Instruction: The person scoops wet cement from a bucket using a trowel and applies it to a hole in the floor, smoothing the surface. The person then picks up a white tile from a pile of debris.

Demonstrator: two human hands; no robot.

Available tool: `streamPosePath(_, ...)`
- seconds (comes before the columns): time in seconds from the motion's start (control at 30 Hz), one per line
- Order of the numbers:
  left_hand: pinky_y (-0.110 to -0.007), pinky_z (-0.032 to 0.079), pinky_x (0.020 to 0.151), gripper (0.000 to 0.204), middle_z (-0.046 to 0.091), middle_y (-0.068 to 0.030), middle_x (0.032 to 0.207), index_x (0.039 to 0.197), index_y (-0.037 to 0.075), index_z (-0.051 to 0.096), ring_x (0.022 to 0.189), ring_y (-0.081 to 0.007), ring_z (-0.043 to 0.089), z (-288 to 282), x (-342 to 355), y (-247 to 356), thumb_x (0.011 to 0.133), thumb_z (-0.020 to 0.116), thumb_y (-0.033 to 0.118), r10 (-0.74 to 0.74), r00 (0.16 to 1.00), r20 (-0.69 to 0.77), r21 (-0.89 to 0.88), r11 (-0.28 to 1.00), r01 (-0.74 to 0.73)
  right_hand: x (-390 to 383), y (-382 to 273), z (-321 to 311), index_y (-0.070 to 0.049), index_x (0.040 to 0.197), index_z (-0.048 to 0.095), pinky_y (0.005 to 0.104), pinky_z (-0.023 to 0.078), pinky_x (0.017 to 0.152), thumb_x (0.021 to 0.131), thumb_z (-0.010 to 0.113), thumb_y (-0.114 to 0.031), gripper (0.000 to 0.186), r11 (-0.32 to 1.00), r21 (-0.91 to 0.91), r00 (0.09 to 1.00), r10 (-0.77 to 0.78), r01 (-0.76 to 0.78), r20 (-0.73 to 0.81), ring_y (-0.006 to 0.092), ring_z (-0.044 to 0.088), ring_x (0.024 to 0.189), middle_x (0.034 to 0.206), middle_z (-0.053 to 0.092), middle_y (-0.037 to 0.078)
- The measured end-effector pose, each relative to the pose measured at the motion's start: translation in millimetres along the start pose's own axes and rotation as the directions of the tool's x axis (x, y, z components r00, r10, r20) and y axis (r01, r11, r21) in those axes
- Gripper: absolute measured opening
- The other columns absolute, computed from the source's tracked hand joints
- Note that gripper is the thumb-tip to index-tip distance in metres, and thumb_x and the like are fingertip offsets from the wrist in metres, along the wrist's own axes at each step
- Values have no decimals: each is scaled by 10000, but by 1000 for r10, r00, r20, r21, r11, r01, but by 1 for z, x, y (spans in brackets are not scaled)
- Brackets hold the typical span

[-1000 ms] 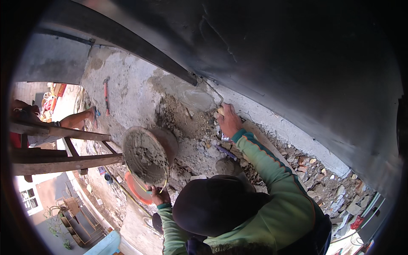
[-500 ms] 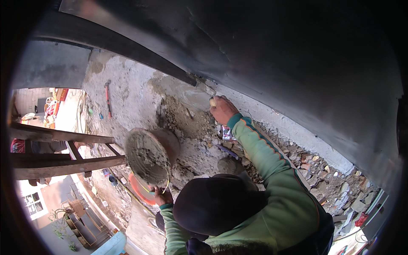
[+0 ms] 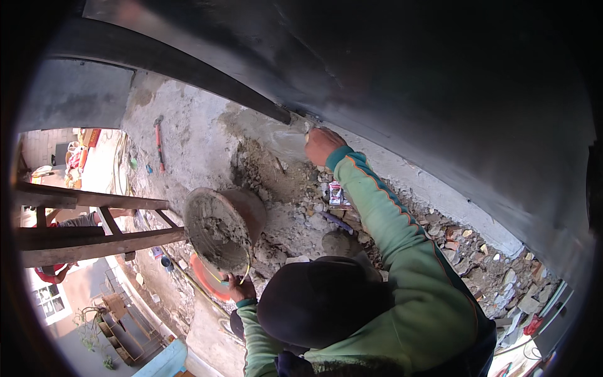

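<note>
My right hand [image 3: 321, 144], in a green sleeve, grips a trowel, mostly hidden under the fingers, against fresh grey mortar [image 3: 270, 132] at the foot of the dark panel. My left hand [image 3: 242, 286] is closed on the yellow handle [image 3: 248, 267] of a tilted bucket [image 3: 250, 210] with wet mortar inside. An orange round container [image 3: 204, 273] sits behind that hand. Rubble [image 3: 471, 257] and a small printed packet [image 3: 335, 193] lie beside my right forearm. A black cap-like shape [image 3: 320, 295] fills the lower middle.
A dark panel [image 3: 440, 94] and beam [image 3: 207, 75] border the upper side. A red-handled hammer [image 3: 159, 144] lies on the rough concrete. A wooden ladder [image 3: 113, 242] reaches in from the left, with another person [image 3: 53, 273] partly behind it. Pipes [image 3: 546, 308] lie at the lower right.
My right hand has moved up and left along the mortar, and the trowel's bent neck is now hidden. The other person by the ladder has moved lower in view. My left hand stays on the bucket handle.
</note>
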State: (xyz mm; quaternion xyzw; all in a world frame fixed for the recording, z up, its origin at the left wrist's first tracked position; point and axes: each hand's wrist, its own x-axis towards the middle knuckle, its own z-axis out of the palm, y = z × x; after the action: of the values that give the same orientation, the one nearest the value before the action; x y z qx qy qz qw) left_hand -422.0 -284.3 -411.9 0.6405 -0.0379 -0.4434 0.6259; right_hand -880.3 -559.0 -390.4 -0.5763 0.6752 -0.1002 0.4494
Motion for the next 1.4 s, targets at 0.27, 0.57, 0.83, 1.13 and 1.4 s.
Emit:
streamPosePath(0.27, -370, 495, 865, 85, 667, 7, 871, 1026, 197, 650, 835, -134, 603, 0, -4, 8, 943, 642, 183, 18, 999, 38, -50, 999, -16, -10, -10, 10, 24, 1138, 599, 485, 485, 966, 885, 539, -203, 345, 1000, -17, 993, 9, -11, -118, 424, 604, 1101, 1184, 614, 242)
streamPosePath(0.57, -394, 492, 878, 118, 674, -21, 958, 1066, 152, 634, 901, -165, 615, -10, 6, 9, 951, 625, 176, -22, 999, 36, -21, 1000, 23, -4, -9, 18, 24, 1162, 570, 477, 499, 948, 909, 522, -212, 349, 999, -47, 993, 12, -17, -114, 422, 608, 1101, 1184, 604, 240)
streamPosePath(0.83, -383, 517, 791, 86, 654, 10, 810, 1011, 131, 648, 755, -140, 601, 18, -16, 14, 967, 602, 189, -33, 999, 30, -12, 999, 33, -10, 7, 28, 23, 1138, 556, 477, 522, 898, 916, 524, -191, 311, 994, -107, 980, -30, 9, -199, 408, 639, 1037, 1144, 603, 244)
streamPosePath(1.13, -331, 515, 727, 124, 652, 26, 813, 1065, 217, 660, 721, -115, 597, -10, 6, 7, 960, 619, 165, -3, 999, -42, -76, 997, -1, -74, 16, 38, 41, 1234, 527, 488, 545, 828, 883, 532, -133, 391, 994, -105, 961, -26, -4, -274, 407, 665, 968, 1193, 578, 249)
streamPosePath(1.4, -340, 513, 735, 120, 630, 33, 761, 1061, 206, 631, 709, -111, 590, -9, 3, 10, 960, 614, 145, -23, 998, -62, -62, 998, 20, -60, 41, 63, -2, 1278, 506, 351, 533, 525, 964, 580, -303, 441, 292, 952, 996, 8, -86, 88, 223, 652, 624, 951, 649, 150)
